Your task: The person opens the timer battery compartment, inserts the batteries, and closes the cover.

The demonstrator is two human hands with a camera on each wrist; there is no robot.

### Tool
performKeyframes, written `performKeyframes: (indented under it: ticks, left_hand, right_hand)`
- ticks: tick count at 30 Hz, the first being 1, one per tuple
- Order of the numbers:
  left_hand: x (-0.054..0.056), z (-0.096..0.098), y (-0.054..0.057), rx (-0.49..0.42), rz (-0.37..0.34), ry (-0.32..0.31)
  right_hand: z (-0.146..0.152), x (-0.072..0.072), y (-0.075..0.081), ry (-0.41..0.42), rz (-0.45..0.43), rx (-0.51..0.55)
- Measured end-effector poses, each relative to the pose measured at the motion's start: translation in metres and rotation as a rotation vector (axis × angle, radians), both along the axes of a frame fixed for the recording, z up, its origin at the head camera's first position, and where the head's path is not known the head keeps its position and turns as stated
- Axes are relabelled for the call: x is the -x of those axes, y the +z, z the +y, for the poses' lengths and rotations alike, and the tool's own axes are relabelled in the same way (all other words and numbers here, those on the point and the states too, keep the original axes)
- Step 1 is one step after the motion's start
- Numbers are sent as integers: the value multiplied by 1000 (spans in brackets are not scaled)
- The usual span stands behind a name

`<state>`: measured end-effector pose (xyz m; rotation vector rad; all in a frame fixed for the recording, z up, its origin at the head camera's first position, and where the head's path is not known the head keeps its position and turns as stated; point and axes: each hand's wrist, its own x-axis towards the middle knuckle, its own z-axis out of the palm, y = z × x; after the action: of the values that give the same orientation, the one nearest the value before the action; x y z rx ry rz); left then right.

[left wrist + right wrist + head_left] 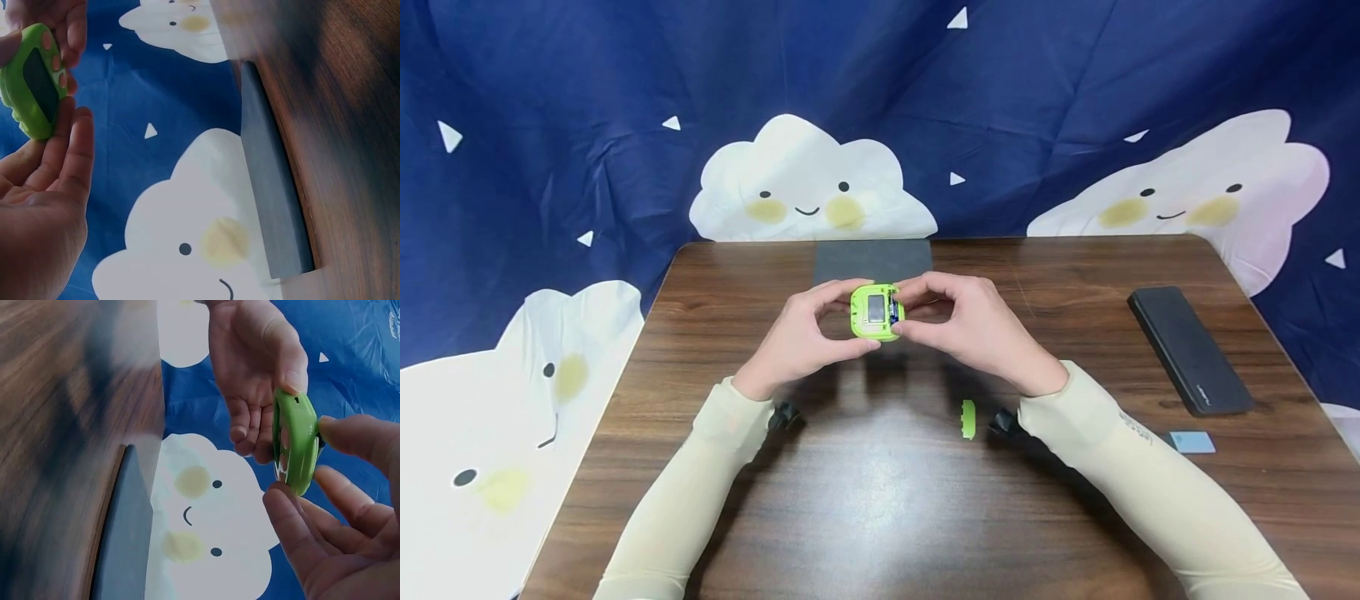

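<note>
Both hands hold up a small lime-green electronic gadget (862, 323) above the table, its back turned to the head camera. A blue battery (894, 310) shows in an uncovered slot along its right side. My left hand (801, 337) pinches the left part between thumb and fingers. The right hand (973, 321) grips the right edge, thumb at the battery slot and fingers around the far side. In the left wrist view, the gadget's front (39, 84) has a dark screen and orange buttons. A loose green battery cover (968, 419) lies on the table below the right hand.
The brown wooden table (880, 517) has a dark grey panel (872, 260) at its back edge. At the right lie a black slab-like power bank (1191, 350) and a small light-blue card (1192, 442). A blue cloud-patterned curtain (1000, 67) hangs behind.
</note>
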<state>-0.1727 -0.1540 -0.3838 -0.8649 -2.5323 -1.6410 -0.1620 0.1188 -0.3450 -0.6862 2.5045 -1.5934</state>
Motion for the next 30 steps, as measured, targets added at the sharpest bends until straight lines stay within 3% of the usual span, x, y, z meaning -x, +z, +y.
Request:
performKeyframes:
  ticks: [14, 20, 30]
  left_hand:
    - [0, 1, -1, -8, -14, 9]
    - [0, 2, -2, -1, 1, 21]
    - [1, 1, -3, 16, 33, 43]
  right_hand:
    - [-3, 6, 0, -14, -309, 182]
    - [-6, 7, -1, -32, -370, 251]
    - [-9, 5, -1, -55, -390, 253]
